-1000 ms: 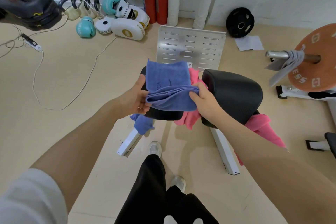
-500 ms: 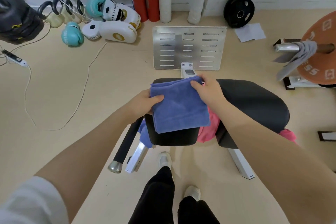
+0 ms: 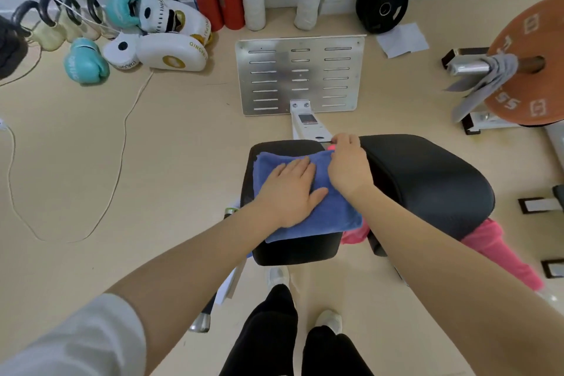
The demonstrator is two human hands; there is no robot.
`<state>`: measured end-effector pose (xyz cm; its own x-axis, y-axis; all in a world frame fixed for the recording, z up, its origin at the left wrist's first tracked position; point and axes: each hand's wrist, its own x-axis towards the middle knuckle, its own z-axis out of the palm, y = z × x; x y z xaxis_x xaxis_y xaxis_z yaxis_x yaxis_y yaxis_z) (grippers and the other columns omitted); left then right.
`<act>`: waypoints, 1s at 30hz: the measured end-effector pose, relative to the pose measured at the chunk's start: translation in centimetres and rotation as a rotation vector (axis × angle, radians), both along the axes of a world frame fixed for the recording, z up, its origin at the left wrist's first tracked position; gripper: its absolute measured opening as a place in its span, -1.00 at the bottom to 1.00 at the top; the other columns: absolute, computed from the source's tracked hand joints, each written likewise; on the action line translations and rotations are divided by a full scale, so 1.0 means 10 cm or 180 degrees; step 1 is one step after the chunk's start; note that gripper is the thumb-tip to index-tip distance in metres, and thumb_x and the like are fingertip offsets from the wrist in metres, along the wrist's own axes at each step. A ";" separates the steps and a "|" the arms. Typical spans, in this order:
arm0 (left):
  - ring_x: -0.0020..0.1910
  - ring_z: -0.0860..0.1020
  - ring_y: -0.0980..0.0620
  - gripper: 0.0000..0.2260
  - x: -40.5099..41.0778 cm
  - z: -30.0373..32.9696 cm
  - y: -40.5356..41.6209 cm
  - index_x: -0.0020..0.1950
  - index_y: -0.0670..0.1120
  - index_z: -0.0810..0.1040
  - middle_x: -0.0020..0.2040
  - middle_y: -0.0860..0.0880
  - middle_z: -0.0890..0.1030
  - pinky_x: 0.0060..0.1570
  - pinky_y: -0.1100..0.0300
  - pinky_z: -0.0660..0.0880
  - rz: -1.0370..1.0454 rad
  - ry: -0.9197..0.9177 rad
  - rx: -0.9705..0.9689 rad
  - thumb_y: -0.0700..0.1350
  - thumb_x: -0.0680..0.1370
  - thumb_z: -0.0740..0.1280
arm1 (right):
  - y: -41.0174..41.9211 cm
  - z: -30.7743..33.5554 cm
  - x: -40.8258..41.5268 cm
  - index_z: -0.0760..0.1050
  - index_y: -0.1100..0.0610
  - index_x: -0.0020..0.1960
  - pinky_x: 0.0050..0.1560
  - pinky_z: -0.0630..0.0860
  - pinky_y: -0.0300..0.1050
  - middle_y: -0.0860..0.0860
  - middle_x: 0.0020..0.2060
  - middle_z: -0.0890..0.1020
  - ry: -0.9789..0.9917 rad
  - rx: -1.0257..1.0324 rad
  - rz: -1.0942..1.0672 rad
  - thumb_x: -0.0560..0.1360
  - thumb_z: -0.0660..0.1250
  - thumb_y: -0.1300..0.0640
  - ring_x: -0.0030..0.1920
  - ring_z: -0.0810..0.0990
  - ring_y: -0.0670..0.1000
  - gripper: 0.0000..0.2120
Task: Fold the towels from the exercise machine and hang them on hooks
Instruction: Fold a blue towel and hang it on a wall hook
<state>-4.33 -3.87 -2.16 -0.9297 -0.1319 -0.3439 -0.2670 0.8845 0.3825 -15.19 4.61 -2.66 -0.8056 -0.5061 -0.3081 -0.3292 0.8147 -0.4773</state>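
On the black pad [image 3: 293, 249], your left hand [image 3: 290, 189] presses flat on the blue towel [image 3: 329, 217]. Your right hand [image 3: 348, 168] pinches its far corner. It looks soft and light; hold it by the corners.

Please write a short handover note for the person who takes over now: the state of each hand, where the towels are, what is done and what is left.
Left hand: open, pressing flat on the blue towel.
Right hand: fingers curled at the towel's far right corner; whether it pinches the towel or something beneath is unclear.
Blue towel: folded, lying on the left black pad.
Pink towel: unfolded, hanging under the right black pad.
Grey towel: draped over the barbell sleeve.
Done: blue towel folded.
Left: fold the pink and grey towels, hang all on hooks; no hooks in view.
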 end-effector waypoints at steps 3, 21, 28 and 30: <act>0.50 0.12 -0.05 -0.34 0.04 -0.12 -0.09 0.52 -0.10 0.09 0.53 -0.10 0.15 0.48 0.03 0.02 -0.0173 -0.0049 -0.0220 0.27 0.54 0.03 | -0.03 0.18 0.18 0.27 0.23 0.38 0.35 0.26 -0.06 0.13 0.38 0.33 0.0114 -0.0364 0.0820 0.59 0.07 0.23 0.35 0.32 0.10 -0.64; 0.54 -0.11 -0.06 0.23 0.67 -0.16 -0.19 0.52 -0.10 -0.22 0.56 -0.08 -0.12 0.48 -0.03 -0.10 0.0729 -0.0307 -0.0475 0.52 0.15 0.30 | 0.60 -0.11 0.53 0.27 0.25 0.35 0.26 0.36 -0.03 0.17 0.31 0.41 -0.0850 -0.0172 -0.0447 0.55 0.19 -0.09 0.29 0.40 0.14 -0.48; 0.48 0.10 -0.17 0.01 0.86 -0.12 0.27 0.51 -0.17 -0.06 0.50 -0.18 0.11 0.43 -0.07 0.16 0.1649 -0.0111 -0.0611 0.29 0.32 0.38 | 0.81 -0.01 0.75 0.31 0.18 0.33 0.21 0.48 0.09 0.05 0.18 0.49 -0.1966 -0.1065 -0.1175 0.44 0.36 0.23 0.18 0.51 0.14 -0.51; 0.52 -0.01 -0.16 -0.06 0.92 -0.02 0.38 0.52 -0.18 -0.13 0.54 -0.18 -0.02 0.48 -0.02 0.06 0.1585 0.0020 -0.0466 0.19 0.41 0.35 | 0.84 0.11 0.75 0.38 0.21 0.29 0.21 0.48 0.09 0.11 0.18 0.55 -0.2379 -0.1357 -0.1231 0.44 0.33 0.30 0.19 0.53 0.17 -0.57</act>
